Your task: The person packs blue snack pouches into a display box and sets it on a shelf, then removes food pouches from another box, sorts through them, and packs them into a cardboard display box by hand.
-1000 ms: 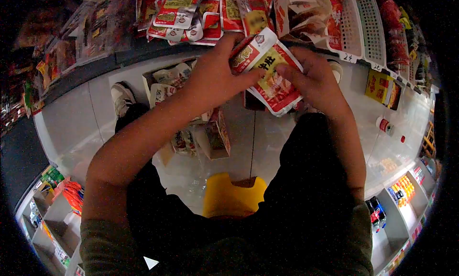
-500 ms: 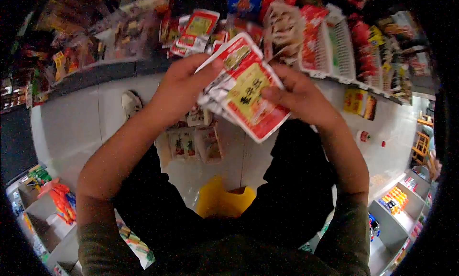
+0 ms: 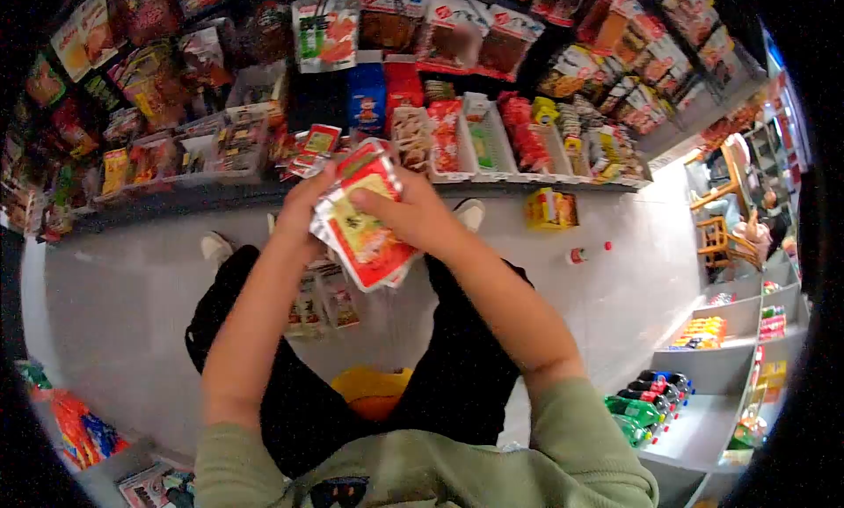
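Observation:
Several red and yellow food packets are held together in front of the shelf, between my two hands. My left hand grips their left edge, its fingers mostly hidden behind them. From the right, my right hand holds the stack with the thumb lying across the front packet. Just behind the hands, more red and yellow packets lie on the shelf. Below the hands, boxes of small packets stand on the floor between my legs.
White baskets of snacks line the shelf, with bagged snacks hanging above. A yellow box and a fallen bottle are on the floor. A yellow stool is beneath me. Drink bottles fill a rack at right. A person is far right.
The view has tilted up and shows more shelf. The packets have been drawn into a closer stack, and both hands have come nearer each other around them.

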### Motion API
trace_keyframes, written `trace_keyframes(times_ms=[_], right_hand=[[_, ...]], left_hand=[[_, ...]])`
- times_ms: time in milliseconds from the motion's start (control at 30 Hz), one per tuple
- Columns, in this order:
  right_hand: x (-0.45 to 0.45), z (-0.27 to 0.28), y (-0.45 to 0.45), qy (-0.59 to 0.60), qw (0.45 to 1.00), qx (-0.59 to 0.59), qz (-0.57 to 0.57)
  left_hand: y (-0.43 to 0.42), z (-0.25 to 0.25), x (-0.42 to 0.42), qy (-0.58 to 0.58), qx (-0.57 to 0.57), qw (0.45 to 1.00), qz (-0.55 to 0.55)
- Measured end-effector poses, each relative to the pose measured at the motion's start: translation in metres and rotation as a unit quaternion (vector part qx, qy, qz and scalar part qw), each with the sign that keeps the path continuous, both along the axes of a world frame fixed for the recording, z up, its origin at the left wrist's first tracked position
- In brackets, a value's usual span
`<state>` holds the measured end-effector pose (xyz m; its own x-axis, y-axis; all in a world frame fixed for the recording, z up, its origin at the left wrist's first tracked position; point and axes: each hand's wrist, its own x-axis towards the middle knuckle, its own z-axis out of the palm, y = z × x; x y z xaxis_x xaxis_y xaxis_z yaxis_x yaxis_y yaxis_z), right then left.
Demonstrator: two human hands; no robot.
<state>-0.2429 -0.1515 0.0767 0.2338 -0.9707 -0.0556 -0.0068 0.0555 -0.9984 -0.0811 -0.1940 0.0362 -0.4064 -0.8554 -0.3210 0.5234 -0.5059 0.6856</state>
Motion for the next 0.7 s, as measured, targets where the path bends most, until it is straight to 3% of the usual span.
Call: trace_keyframes(times_ms=[167, 200, 233, 267, 300, 367, 433, 500, 700], right_hand=[[-0.001, -0.035, -0.012, 0.125, 0.992, -0.005, 0.019], [0.001, -0.008, -0.005, 0.192, 0.981, 0.036, 0.008], [-0.002, -0.019, -0.008, 0.189, 0.981, 0.040, 0.015], [-0.006, -0.041, -0.014, 0.166, 0.985, -0.033, -0.003], [-0.006, -0.056, -0.016, 0.141, 0.984, -0.103, -0.022], [-0.002, -0.055, -0.013, 0.030, 0.996, -0.048, -0.065], [0.002, -0.060, -0.015, 0.016, 0.992, 0.035, -0.119], [0.007, -0.072, -0.019, 0.041, 0.988, 0.046, -0.145], [0.023, -0.048, -0.019, -0.069, 0.978, 0.143, -0.137]], left_hand=[[-0.004, -0.018, 0.017, -0.063, -0.029, 0.997, 0.026], [-0.003, -0.017, 0.019, -0.064, -0.026, 0.997, 0.031], [-0.003, -0.016, 0.018, -0.141, -0.077, 0.987, 0.030], [-0.001, -0.017, 0.017, -0.218, -0.122, 0.968, 0.028], [0.003, -0.013, 0.016, -0.226, -0.110, 0.967, 0.032], [0.005, -0.003, 0.010, -0.275, -0.185, 0.943, 0.008], [-0.004, -0.022, 0.007, -0.273, -0.202, 0.940, 0.016], [-0.009, -0.028, 0.007, -0.257, -0.188, 0.948, 0.020], [-0.004, -0.016, 0.009, -0.252, -0.136, 0.958, 0.008]])
